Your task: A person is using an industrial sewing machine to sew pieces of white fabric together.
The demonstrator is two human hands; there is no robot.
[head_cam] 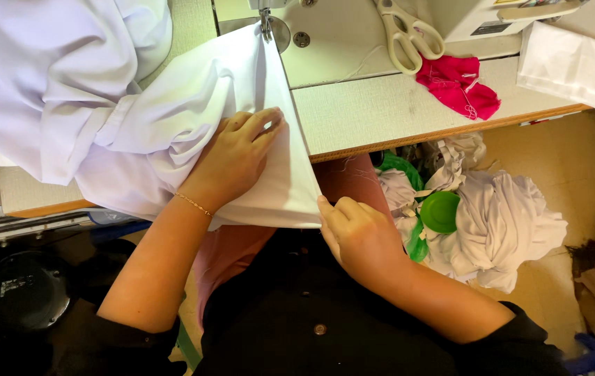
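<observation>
White cotton fabric (172,111) is spread in a big crumpled heap over the pale bench (381,111), its folded edge running straight up under the presser foot of the cream sewing machine (325,42). Left hand (238,157) lies flat on the cloth, fingers stretched out and pressing it down just beside that edge, a thin gold bracelet (194,204) at the wrist. Right hand (357,233) sits off the bench's front edge, thumb and fingers pinched on the lower corner of the fabric, pulling it taut. Cream-handled scissors (409,35) rest on the machine bed, a scrap of bright pink cloth (458,83) just beside them, and a pile of white garments (499,223) lies on the floor with a round green lid (440,211) on it.
</observation>
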